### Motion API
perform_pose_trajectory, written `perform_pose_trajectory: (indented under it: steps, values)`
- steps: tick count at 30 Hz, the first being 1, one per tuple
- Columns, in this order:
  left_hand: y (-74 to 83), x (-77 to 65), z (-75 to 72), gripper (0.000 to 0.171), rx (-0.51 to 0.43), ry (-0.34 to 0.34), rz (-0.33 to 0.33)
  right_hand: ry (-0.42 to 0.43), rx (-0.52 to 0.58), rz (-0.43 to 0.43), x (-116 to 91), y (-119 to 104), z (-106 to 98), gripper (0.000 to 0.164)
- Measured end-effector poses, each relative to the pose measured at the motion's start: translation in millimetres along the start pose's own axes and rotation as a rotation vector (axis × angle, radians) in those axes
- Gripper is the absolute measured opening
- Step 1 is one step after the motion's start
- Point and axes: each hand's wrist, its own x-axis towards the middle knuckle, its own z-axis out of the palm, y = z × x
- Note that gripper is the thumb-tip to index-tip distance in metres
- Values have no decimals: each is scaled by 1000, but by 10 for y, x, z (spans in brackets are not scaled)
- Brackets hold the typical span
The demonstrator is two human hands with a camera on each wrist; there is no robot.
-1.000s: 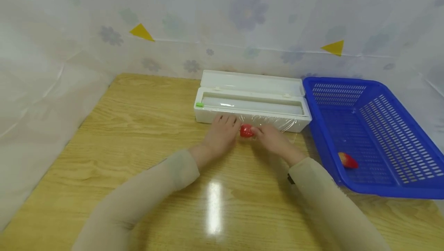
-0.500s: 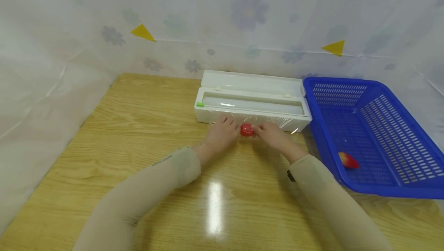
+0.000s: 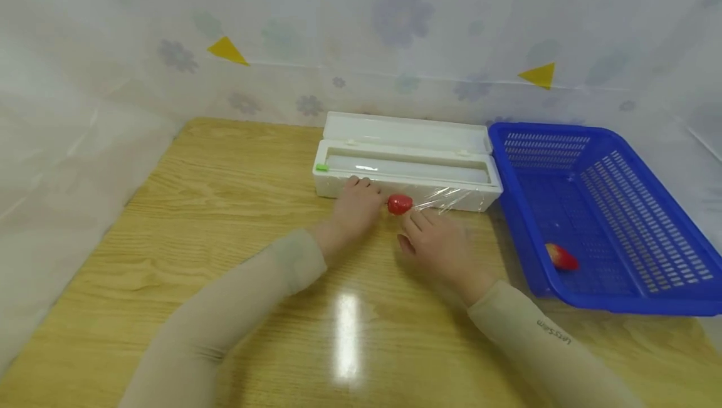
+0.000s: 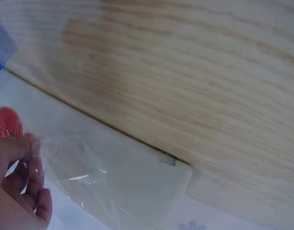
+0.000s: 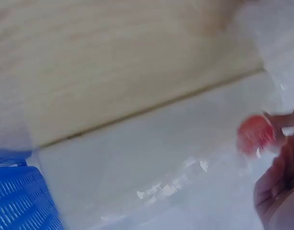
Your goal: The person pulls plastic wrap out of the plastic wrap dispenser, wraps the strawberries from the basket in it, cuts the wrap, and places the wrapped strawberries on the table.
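Drawn back from the red fruit (image 3: 399, 204), my right hand (image 3: 439, 248) has fingers and thumb apart; my left hand (image 3: 356, 209) pinches clear film (image 4: 79, 176).

Cling film dispenser (image 3: 408, 183) on table (image 3: 242, 195), toward back. Basket (image 3: 519, 226) just right of it, first strawberry (image 3: 562, 257) inside, by left wall. Second strawberry (image 3: 399, 204) before dispenser, between left hand (image 3: 356, 209) and right hand (image 3: 439, 246).

Illegible dark lettering (image 3: 554, 331) on the right sleeve (image 3: 514, 313)
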Motion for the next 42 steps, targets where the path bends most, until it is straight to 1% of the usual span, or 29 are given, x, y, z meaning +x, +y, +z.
perform_pose_trajectory:
  steps: [1, 3, 4, 5, 7, 8, 10, 12, 14, 17, 20, 22, 29, 31, 34, 36, 38, 40, 41, 42]
  values:
    - [-15, 7, -10, 26, -16, -8, -2, -43, -26, 20, -13, -18, 32, 23]
    - [-39, 14, -27, 29, -59, -11, 4, -120, -91, 118, -26, -3, 90, 31]
    - [-47, 15, -32, 30, -80, -15, 12, -137, -112, 165, -26, 23, 121, 34]
    - [-51, 13, -40, 31, -101, -21, 17, -133, -129, 202, -25, 53, 150, 35]
    - [-59, 4, -49, 33, -141, -29, 24, -90, -151, 229, -25, 115, 197, 33]
    - [-63, -3, -49, 32, -158, -30, 26, -53, -156, 219, -25, 141, 215, 30]
    - [-71, -17, -44, 31, -181, -25, 28, 19, -163, 162, -30, 183, 240, 21]
    - [-81, -33, -33, 29, -191, -7, 33, 71, -179, 106, -33, 209, 250, 14]
    - [-91, -52, -26, 27, -196, 18, 42, 101, -194, 64, -34, 224, 255, 10]
    - [-106, -79, -19, 25, -207, 62, 59, 110, -204, 36, -22, 230, 258, 12]
    - [-116, -100, -13, 24, -222, 86, 71, 94, -196, 36, -5, 226, 264, 16]
    - [-120, -108, -6, 24, -229, 89, 78, 69, -196, 43, 4, 222, 266, 19]
    - [-118, -112, 13, 23, -208, 81, 89, -69, -190, 28, 41, 200, 224, 19]
    - [-117, -113, 16, 23, -205, 70, 81, -112, -190, 21, 51, 188, 220, 18]
    - [-125, -118, 26, 24, -215, 48, 69, -141, -183, 24, 60, 174, 230, 17]
    - [-153, -133, 43, 26, -252, 58, 54, -139, -182, 30, 67, 171, 241, 17]
    - [-208, -161, 48, 28, -323, 92, 27, -128, -180, 41, 70, 172, 249, 19]
    - [-295, -204, 51, 26, -385, 154, -31, -127, -182, 54, 71, 176, 254, 21]
    - [-347, -233, 50, 23, -422, 175, -80, -128, -182, 61, 72, 178, 254, 22]
    - [-404, -264, 45, 22, -458, 180, -134, -131, -181, 66, 73, 179, 254, 22]
